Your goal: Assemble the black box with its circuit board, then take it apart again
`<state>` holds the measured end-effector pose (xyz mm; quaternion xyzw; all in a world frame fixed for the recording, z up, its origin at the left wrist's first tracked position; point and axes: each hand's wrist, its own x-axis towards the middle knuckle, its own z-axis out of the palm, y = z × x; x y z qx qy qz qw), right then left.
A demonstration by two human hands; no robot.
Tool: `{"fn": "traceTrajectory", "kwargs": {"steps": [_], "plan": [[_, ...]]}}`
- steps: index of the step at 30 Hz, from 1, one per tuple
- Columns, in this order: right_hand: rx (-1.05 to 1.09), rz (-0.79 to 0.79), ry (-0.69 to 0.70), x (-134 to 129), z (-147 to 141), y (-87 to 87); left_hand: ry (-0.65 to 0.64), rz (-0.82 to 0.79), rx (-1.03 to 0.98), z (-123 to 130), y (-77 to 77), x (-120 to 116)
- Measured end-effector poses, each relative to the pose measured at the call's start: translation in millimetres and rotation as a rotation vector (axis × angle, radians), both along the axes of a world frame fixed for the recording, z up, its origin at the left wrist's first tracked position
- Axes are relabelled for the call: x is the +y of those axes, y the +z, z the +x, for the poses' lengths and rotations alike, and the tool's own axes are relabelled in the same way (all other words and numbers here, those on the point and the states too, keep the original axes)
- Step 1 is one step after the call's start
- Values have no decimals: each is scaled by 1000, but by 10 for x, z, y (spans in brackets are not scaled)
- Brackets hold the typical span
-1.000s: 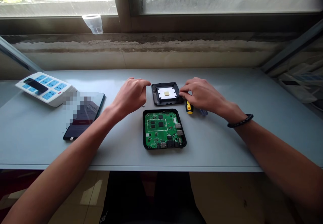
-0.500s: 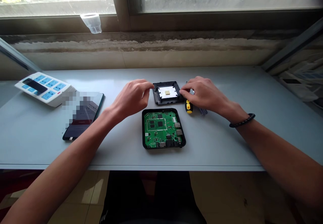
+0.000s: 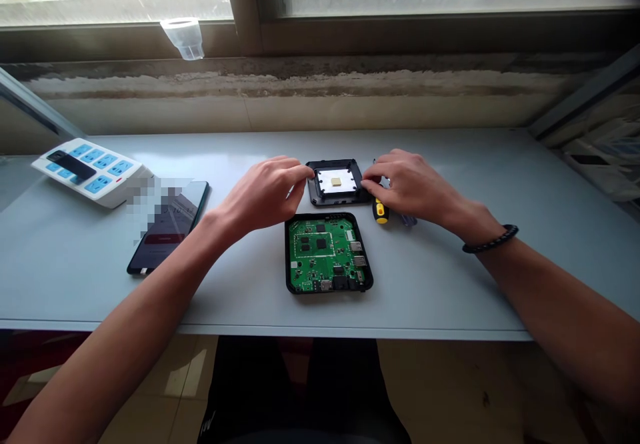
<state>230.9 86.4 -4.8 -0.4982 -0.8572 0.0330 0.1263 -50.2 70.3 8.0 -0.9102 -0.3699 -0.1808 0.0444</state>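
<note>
Head view — black square cover (image 3: 340, 200); white plate (image 3: 349, 179); tan pad (image 3: 336, 182) centred.

No lettering, brand or number can be made out with certainty: on the smartphone (image 3: 169, 227) at left, a pixelated patch hides part of the screen, and the faint characters near its top and the tiny light marks on its dark red bar (image 3: 160, 239) are too blurred to read. The green circuit board (image 3: 325, 257) at centre carries white print and, toward its upper right, a small white label (image 3: 349, 235), both illegible. A white mark on the black trousers (image 3: 240, 391), at the bottom edge left of centre, is likewise unreadable.
</note>
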Motion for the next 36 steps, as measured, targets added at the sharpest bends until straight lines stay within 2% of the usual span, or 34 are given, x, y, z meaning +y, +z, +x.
{"fn": "traceTrajectory", "kwargs": {"steps": [10, 15, 17, 20, 22, 24, 31, 36], "plan": [[28, 18, 15, 4, 25, -5, -73, -23, -12, -31, 28, -21], [138, 119, -13, -100, -52, 44, -88, -15, -8, -21, 52, -38], [223, 163, 74, -172, -93, 78, -87, -3, -9, -28, 51, -33], [316, 143, 328, -303, -148, 126, -81, 26, -13, -38, 34, -22], [312, 91, 471, -400, -185, 147, -79, 57, -20, -42, 16, -17], [256, 37, 557, -495, -225, 155, -78, 96, -36, -42, -3, -15], [68, -134, 644, -639, -330, 114, -67, 222, -179, -26, -36, -5], [44, -153, 635, -636, -355, 139, -62, 185, -330, 22, -5, -47]]}}
